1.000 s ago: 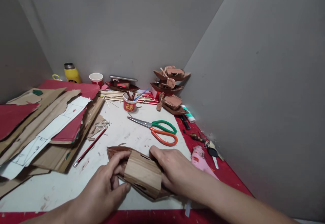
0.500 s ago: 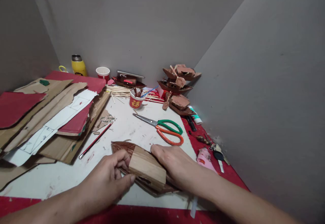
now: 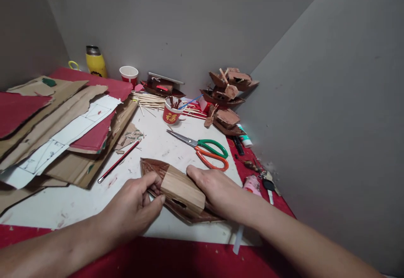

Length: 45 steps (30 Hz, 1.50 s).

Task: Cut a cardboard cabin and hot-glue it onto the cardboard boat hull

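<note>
A brown model boat (image 3: 154,166) with a pale wooden cabin cover (image 3: 183,187) lies on the white board in front of me. My left hand (image 3: 139,202) grips the boat's near side by the left end of the cover, thumb on the rim and fingers curled inside. My right hand (image 3: 213,187) is wrapped over the right end of the boat, its thumb at the cover's far edge; the other fingers are mostly hidden. A dark oval opening shows in the cover's near side. Scissors (image 3: 197,145) with green and orange handles lie just beyond the boat.
Stacked cardboard (image 3: 74,166) and a red pencil (image 3: 118,162) lie left. Behind stand a red paper cup (image 3: 172,112), wooden sticks (image 3: 148,100), a yellow bottle (image 3: 96,64) and more model boats (image 3: 227,118). Keys (image 3: 268,185) and a glue-gun-like pink item (image 3: 251,184) lie right.
The view has tipped down, so the back items sit higher. The boat has tilted slightly, showing more of the cover's side opening. Both hands keep their hold.
</note>
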Motion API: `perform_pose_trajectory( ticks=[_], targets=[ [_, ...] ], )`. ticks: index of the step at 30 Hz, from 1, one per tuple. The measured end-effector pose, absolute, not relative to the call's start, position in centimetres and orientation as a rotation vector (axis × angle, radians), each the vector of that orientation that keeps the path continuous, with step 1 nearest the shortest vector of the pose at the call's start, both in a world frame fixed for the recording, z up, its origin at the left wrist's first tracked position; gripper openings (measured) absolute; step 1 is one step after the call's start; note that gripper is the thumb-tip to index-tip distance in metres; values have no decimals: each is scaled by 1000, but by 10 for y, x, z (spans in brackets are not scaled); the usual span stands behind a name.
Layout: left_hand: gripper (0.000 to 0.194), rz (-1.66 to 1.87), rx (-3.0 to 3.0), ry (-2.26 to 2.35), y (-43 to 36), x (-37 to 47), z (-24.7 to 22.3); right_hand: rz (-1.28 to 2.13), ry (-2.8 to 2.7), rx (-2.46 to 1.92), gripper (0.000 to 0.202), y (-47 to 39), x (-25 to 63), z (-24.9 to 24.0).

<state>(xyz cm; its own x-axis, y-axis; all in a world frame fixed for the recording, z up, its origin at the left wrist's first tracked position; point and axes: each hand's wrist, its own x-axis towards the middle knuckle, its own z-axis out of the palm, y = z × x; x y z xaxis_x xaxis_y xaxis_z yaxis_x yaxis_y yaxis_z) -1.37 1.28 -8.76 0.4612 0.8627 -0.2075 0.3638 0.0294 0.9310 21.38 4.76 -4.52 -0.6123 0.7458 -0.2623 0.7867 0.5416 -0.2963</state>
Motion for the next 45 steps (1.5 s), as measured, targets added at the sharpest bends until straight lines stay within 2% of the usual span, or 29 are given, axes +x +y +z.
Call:
perform_pose_trajectory(
  ticks=[4, 9, 14, 19, 28, 35, 37, 41, 45],
  targets=[
    [6, 581, 1605, 1148, 10, -14, -84, -547, 2597, 1311, 30, 46, 211, -43],
    [19, 663, 1792, 1152, 12, -19, -76, -542, 2575, 1305, 31, 46, 210, -43],
    [10, 554, 1678, 1099, 18, -23, -79, -488, 2606, 1293, 28, 45, 211, -44],
    [17, 486, 1470, 1054, 19, -21, -84, -462, 2576, 1297, 28, 45, 210, -44],
    [13, 483, 1679, 1142, 23, -21, -77, -465, 2583, 1299, 26, 47, 210, -45],
    [7, 481, 1647, 1199, 19, -21, -77, -572, 2579, 1407, 43, 48, 210, -46],
    [6, 495, 1645, 1207, 18, -21, -78, -621, 2587, 1442, 37, 49, 210, -47],
    [5, 495, 1688, 1196, 16, -21, -78, -705, 2629, 1424, 11, 50, 210, -48],
    [6, 465, 1757, 1202, 16, -22, -78, -740, 2668, 1417, 7, 49, 211, -45]
  ],
)
